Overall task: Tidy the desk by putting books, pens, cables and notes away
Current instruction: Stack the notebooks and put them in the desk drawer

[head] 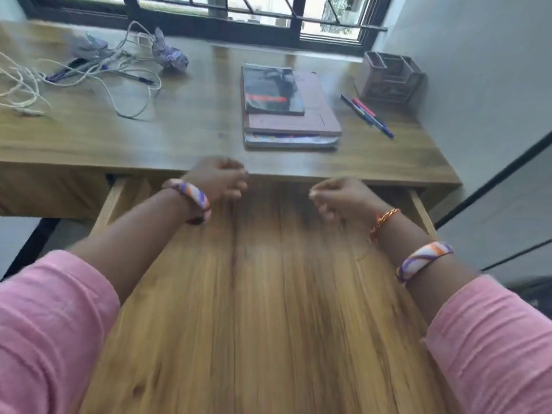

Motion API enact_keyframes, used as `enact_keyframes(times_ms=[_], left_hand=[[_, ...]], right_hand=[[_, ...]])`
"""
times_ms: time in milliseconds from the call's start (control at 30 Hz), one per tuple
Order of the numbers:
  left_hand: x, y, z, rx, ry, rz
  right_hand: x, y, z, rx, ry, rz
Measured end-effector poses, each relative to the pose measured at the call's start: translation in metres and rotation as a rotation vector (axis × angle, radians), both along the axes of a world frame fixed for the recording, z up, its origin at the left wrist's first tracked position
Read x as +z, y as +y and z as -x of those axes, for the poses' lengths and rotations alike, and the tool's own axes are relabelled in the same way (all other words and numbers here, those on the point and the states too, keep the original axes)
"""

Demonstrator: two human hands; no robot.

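Note:
A stack of books (pixel 286 115) lies in the middle of the wooden desk (pixel 179 138), a dark-covered one on top of a pink one. Red and blue pens (pixel 366 114) lie to its right, beside a brown pen holder (pixel 388 77). At the far left, white cables (pixel 89 73) tangle with crumpled paper notes (pixel 170 53) and a pen (pixel 140 79). The drawer (pixel 254 279) is pulled wide open beneath me. My left hand (pixel 219 180) and my right hand (pixel 340 198) hover over its far end, fingers curled, nothing visibly in them.
A barred window (pixel 239 13) runs along the back of the desk. A grey wall and cabinet (pixel 493 115) close in on the right. The drawer's wooden bottom holds nothing visible.

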State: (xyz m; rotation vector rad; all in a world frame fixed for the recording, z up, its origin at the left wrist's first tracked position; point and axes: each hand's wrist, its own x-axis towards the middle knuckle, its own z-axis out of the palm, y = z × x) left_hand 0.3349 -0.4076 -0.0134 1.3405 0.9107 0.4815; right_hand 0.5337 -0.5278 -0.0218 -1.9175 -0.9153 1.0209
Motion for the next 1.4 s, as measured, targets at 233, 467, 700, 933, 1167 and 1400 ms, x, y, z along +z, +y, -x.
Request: enact_keyframes(times_ms=[233, 467, 700, 933, 1167, 1400], left_hand=[[0.004, 0.089, -0.063, 0.192, -0.048, 0.159], [-0.011, 0.101, -0.082, 0.247, 0.014, 0.140], [-0.019, 0.062, -0.055, 0.228, 0.345, -0.113], [-0.032, -0.010, -0.004, -0.222, 0.360, 0.135], [-0.048, -0.041, 0.002, -0.041, 0.022, 0.201], [-0.074, -0.120, 0.010, 0.065, 0.127, 0.106]], right_hand=[[-0.010, 0.084, -0.069, -0.739, 0.279, -0.300], [0.006, 0.100, -0.079, -0.653, 0.241, -0.141], [0.002, 0.033, -0.051, -0.580, 0.186, -0.056], [-0.021, -0.067, -0.029, -0.443, 0.489, 0.051], [-0.032, -0.142, 0.000, -0.275, 0.609, 0.107], [-0.030, -0.209, 0.024, -0.281, 0.570, 0.149]])
